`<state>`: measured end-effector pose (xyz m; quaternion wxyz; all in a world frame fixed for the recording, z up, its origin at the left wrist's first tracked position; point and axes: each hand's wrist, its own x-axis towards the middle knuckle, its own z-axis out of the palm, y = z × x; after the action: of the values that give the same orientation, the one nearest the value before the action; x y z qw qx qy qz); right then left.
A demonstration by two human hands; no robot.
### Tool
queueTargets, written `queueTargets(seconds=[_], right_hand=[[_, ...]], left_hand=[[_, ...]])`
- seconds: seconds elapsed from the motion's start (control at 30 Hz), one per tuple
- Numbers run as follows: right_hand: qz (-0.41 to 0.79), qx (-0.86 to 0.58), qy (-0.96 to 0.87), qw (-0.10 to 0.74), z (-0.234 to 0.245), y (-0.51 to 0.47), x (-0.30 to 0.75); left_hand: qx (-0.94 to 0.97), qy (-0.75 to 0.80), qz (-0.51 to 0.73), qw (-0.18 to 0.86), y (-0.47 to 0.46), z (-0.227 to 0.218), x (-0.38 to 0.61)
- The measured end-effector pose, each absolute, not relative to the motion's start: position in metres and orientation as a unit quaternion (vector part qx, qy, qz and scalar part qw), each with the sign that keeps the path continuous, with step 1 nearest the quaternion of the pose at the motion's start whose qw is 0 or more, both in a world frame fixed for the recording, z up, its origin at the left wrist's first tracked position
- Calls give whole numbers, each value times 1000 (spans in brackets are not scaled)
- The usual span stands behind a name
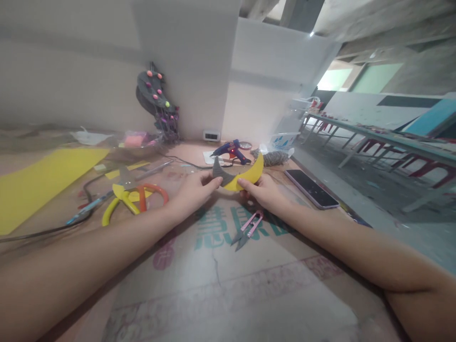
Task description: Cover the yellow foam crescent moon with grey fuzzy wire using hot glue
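Both my hands hold a crescent-shaped craft piece (245,175) above the table; it is yellow on the right and grey on its left tip. My left hand (194,190) pinches the grey end, fingers closed on it. My right hand (261,192) grips the yellow lower edge with its fingers curled under. Pink thread snips (247,229) lie on the cardboard just below my hands. A blue glue gun (230,151) rests behind the crescent.
Yellow and orange scissors (137,198) and a yellow foam sheet (39,183) lie to the left. A phone (311,188) sits at the right near the table edge. A dark decorated craft item (156,102) leans in the wall corner. Long tables with red stools (388,137) stand beyond.
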<state>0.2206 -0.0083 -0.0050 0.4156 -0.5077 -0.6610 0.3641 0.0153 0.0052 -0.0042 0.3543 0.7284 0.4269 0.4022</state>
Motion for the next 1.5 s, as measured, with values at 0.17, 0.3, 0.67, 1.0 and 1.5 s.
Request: queueTargets(seconds=[0.17, 0.3, 0.67, 1.0, 1.5], right_hand=[[354, -512, -657, 425, -5, -8, 222], [338, -519, -656, 431, -5, -9, 222], [295, -504, -689, 429, -7, -10, 222], [287, -506, -678, 449, -6, -6, 223], [277, -517, -666, 462, -4, -6, 223]], left_hand=[[733, 393, 421, 363, 9, -7, 17], [715, 408, 423, 377, 9, -8, 17], [736, 456, 385, 320, 4, -3, 15], [760, 429, 391, 292, 8, -6, 16], [739, 437, 408, 312, 10, -9, 16]])
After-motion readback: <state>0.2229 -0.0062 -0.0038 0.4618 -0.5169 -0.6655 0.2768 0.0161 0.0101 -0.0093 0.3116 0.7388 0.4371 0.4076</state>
